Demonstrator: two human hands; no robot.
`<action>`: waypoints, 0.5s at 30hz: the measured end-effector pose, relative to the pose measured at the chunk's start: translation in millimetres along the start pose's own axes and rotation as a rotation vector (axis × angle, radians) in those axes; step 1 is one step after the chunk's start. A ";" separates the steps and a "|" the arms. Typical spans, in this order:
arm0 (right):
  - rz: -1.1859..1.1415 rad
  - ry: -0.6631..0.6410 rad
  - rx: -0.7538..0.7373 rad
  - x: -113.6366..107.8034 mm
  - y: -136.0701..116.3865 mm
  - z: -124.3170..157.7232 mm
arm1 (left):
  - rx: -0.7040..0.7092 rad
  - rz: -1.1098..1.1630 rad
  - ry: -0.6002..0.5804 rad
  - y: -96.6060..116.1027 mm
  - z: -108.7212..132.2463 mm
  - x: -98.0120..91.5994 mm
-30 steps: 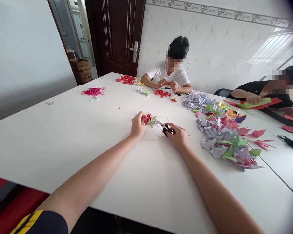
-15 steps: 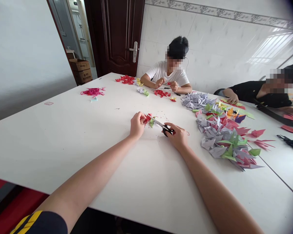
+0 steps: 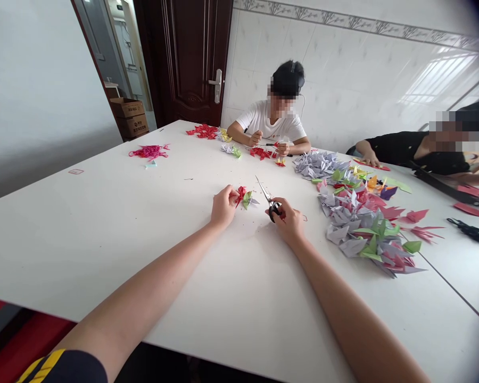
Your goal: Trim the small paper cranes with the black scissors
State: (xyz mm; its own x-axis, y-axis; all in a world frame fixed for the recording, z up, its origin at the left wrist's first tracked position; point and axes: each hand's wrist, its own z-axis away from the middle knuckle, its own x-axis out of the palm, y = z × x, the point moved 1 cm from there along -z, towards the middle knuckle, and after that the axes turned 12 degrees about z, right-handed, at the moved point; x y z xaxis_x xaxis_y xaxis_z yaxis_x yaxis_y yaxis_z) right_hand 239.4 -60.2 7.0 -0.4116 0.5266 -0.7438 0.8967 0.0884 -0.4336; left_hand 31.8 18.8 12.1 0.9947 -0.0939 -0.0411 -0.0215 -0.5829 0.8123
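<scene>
Black-handled metal scissors [image 3: 268, 197] have swung away from crisp red folded paper [image 3: 241, 191] on their left, which the nearly closed left hand [image 3: 224, 206] pinches beside pointed green folded paper [image 3: 246, 200]; the half-curled right hand [image 3: 289, 219] holds the scissors.

Pale tiled wall [image 3: 343, 80], leafy border [image 3: 323, 16] along its upper part; barred glare [image 3: 439, 77] at right, probably a window's reflection. Dark panelled door [image 3: 187, 58], silver handle [image 3: 218, 86]. Plain wall [image 3: 35, 80] at left; beyond its edge, a doorway [image 3: 122, 53] with stacked cardboard boxes [image 3: 132, 126]. White surface [image 3: 83, 229] in front, seam [image 3: 455, 291] at right.
</scene>
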 end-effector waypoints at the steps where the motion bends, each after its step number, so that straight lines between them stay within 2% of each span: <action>1: -0.002 -0.006 0.000 -0.1 -0.4 0.2 | -0.002 -0.003 0.003 -0.1 0.0 -0.2; 15: 0.035 -0.018 -0.010 3.0 3.0 -0.5 | -0.038 0.013 0.016 -1.6 0.5 0.5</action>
State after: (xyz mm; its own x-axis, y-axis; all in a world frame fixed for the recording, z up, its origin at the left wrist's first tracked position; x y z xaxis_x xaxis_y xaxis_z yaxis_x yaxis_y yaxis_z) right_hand 240.9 -58.0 3.7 -0.3832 0.5141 -0.7674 0.9121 0.0793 -0.4023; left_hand 32.4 19.3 10.5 0.9959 -0.0878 -0.0213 -0.0307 -0.5504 0.8343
